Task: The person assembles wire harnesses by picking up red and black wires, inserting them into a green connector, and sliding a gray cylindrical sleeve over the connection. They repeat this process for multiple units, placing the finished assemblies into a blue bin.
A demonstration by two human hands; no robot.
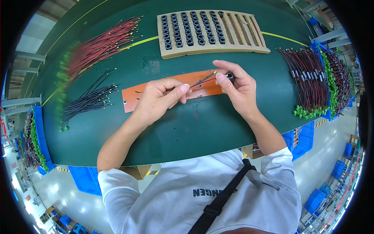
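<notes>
White shirt (pixel 175 187) shows below the left hand (pixel 157 97), which pinches thin wires (pixel 202 80); the right hand (pixel 242 87) grips a black ring (pixel 231 77).

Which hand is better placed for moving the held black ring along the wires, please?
Probably the right hand: it already has the black ring between thumb and fingers, near the wire ends. The left hand is occupied pinching the wires.
</notes>
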